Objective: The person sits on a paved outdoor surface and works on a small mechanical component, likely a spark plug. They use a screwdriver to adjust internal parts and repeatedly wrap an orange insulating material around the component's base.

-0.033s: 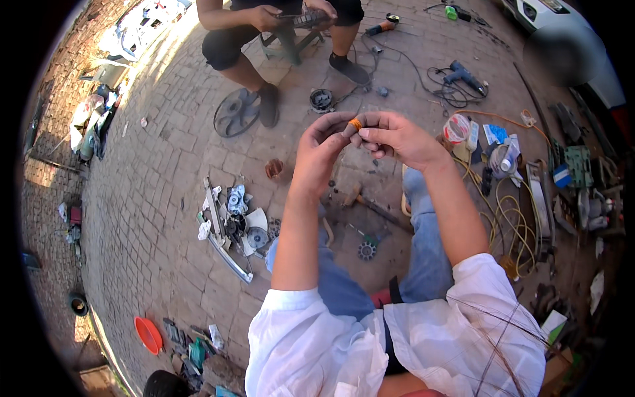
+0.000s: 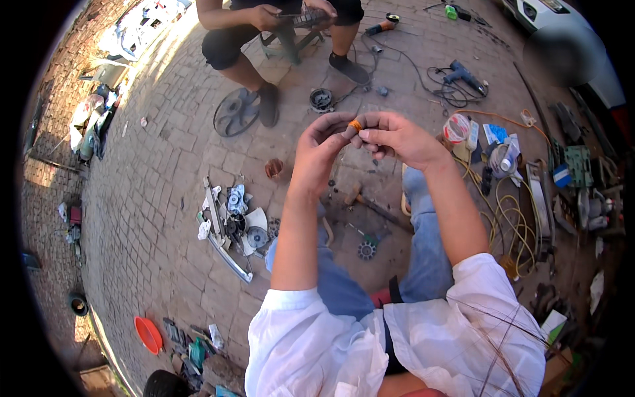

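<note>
Above the brick paving [image 2: 159, 198], a small orange piece [image 2: 355, 124] already sat pinched in the fingertip grip of left hand [image 2: 321, 144] and right hand [image 2: 401, 137], handling apparently unfinished, while hammer [image 2: 378, 208] and heap of loose parts [image 2: 256, 237] lay untouched below; remaining steps could not be judged.

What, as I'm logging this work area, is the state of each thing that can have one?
Left hand, fingertips closed on the small orange piece
Right hand, fingertips closed on the same piece
Hammer, lying down, unheld
Gun-shaped power tool, lying down; on or off, cannot tell
Angle grinder, lying down, unheld
Spoked wheel, lying flat
Green stool, apparently sat on
</note>
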The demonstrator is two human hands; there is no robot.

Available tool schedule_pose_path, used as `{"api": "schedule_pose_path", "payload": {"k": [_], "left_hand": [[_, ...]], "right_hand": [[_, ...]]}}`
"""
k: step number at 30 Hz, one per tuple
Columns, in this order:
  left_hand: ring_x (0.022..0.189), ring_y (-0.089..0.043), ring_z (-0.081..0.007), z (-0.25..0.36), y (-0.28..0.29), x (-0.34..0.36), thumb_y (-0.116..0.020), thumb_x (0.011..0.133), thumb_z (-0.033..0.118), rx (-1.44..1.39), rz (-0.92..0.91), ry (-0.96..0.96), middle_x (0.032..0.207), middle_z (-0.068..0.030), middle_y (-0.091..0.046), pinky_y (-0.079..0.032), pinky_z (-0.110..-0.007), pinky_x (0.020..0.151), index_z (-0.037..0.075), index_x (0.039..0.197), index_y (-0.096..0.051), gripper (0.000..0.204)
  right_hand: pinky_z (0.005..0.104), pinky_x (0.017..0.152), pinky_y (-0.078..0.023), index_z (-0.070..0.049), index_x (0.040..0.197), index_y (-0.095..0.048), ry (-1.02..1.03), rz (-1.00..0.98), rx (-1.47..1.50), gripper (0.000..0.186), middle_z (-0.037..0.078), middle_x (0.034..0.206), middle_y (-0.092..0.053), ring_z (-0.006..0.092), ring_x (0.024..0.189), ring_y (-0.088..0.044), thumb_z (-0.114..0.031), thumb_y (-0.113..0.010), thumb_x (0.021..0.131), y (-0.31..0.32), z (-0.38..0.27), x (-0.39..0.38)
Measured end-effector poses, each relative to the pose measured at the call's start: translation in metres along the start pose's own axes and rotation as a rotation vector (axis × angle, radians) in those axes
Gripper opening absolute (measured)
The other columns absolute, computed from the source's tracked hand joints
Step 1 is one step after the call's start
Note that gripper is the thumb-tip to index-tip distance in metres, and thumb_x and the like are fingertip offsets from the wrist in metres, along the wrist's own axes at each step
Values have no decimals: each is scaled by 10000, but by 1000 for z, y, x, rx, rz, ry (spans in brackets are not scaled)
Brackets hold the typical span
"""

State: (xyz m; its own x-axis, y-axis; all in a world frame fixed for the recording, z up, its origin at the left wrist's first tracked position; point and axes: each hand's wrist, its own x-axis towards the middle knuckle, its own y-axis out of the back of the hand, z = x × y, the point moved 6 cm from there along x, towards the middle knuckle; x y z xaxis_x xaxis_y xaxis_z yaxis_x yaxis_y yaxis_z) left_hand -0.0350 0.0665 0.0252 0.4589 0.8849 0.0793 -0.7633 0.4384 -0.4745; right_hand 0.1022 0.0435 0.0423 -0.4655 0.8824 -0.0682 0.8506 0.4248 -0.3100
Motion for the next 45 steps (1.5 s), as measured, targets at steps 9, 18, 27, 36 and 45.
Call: {"api": "schedule_pose_path", "payload": {"k": [9,18,27,36,45], "left_hand": [[934,-599,-150,-1,-4,-6,-706,730,42,59,-102,83,1016,-87,-614,-487,-287,833,-9,1194,-489,515],[935,-599,-162,-2,-2,-5,-714,769,135,-51,-152,-70,1043,-106,-607,-476,-280,814,-17,1197,-474,513],[1143,-559,-210,8,-10,-7,-622,832,-33,422,-63,-176,1229,-150,-563,-473,-317,950,-42,1318,-439,519],[1037,-614,-153,2,-11,-8,-611,847,-92,589,74,-213,1148,-97,-631,-499,-262,885,-37,1216,-573,376],[929,-653,-142,-7,-5,-5,-654,801,-77,554,202,-272,1036,-97,-673,-525,-263,794,8,1150,-641,359]], "right_hand": [[236,659,-498,-2,1074,-631,-138,-182,-142,201,50,947,-674,83,771,-604,-118,-581,917,0,-3,-9],[228,716,-535,5,1092,-637,-148,-238,94,236,95,1008,-694,79,806,-635,-159,-581,932,-8,-4,-5],[224,596,-482,-1,1061,-637,-74,71,53,199,-69,701,-499,23,592,-449,-144,-574,938,13,14,7],[219,531,-455,-8,994,-661,-134,108,106,163,-68,688,-532,10,542,-437,-141,-633,906,13,23,9],[219,508,-480,19,998,-677,-104,224,61,192,-26,744,-613,23,571,-499,-120,-677,866,19,24,12]]}}
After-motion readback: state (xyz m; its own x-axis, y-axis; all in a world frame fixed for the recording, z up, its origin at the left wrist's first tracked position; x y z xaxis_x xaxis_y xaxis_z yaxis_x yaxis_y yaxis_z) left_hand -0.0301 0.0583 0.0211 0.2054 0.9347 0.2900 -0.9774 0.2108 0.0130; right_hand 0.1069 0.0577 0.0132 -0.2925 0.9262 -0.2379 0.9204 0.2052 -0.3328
